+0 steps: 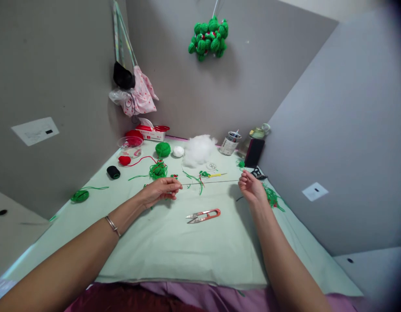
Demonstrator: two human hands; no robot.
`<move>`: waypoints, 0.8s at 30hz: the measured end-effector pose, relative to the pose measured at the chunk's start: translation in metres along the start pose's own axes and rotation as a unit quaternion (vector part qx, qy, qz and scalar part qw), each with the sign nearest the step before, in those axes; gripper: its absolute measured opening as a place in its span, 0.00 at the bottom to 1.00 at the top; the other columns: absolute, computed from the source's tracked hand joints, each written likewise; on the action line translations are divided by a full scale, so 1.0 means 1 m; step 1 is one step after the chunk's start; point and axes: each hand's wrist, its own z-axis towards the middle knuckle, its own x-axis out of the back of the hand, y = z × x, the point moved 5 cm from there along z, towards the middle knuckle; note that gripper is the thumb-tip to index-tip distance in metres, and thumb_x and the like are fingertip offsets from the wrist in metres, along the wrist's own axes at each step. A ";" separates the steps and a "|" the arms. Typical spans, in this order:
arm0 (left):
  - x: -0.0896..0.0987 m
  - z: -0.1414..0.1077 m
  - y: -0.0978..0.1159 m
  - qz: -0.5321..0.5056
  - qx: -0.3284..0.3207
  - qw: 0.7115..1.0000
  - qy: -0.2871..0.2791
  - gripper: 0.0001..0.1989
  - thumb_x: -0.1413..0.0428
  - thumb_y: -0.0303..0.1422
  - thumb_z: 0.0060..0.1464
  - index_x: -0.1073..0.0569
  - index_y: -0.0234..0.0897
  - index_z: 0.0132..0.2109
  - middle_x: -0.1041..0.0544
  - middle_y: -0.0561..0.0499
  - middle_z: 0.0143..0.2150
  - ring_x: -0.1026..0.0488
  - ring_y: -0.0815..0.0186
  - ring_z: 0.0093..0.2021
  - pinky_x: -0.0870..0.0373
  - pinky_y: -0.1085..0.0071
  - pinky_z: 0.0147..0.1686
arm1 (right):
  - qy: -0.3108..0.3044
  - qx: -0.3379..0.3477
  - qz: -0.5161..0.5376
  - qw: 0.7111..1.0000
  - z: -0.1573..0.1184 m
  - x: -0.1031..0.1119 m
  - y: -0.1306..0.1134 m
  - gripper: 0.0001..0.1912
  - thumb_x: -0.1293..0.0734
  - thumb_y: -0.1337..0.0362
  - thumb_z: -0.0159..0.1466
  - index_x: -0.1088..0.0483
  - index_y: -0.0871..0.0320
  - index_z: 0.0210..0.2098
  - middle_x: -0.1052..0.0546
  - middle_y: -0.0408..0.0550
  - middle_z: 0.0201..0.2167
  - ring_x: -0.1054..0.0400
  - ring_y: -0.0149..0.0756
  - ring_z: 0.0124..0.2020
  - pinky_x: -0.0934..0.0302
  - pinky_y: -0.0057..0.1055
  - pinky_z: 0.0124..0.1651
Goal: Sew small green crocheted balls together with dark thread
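Observation:
A thin dark thread (210, 182) runs nearly level between my two hands above the pale green cloth. My left hand (161, 190) pinches its left end, fingers closed. My right hand (251, 186) has its fingers closed on the other end. Below the thread lie small snips (203, 216) with an orange handle, blades pointing left. Just behind the thread are green yarn scraps (200, 184) and a yellow-handled hook (216, 175). A tangle of green yarn (158, 170) sits beyond my left hand.
White stuffing (199, 150), a green yarn ball (163, 149) and a white ball (178, 151) lie at the back. A black spool (113, 172) is at the left. A can (230, 143) and a dark phone (254, 153) stand back right. Green crochet pieces (208, 38) hang above.

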 end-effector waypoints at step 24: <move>-0.063 -0.019 -0.021 0.169 -0.006 0.965 -0.199 0.10 0.38 0.38 0.53 0.22 0.35 0.36 0.24 0.51 0.32 0.30 0.69 0.29 0.34 0.72 0.33 | 0.034 0.179 -0.591 0.786 0.008 0.002 -0.014 0.15 0.39 0.69 0.53 0.19 0.61 0.31 0.27 0.43 0.17 0.40 0.31 0.18 0.47 0.28 0.26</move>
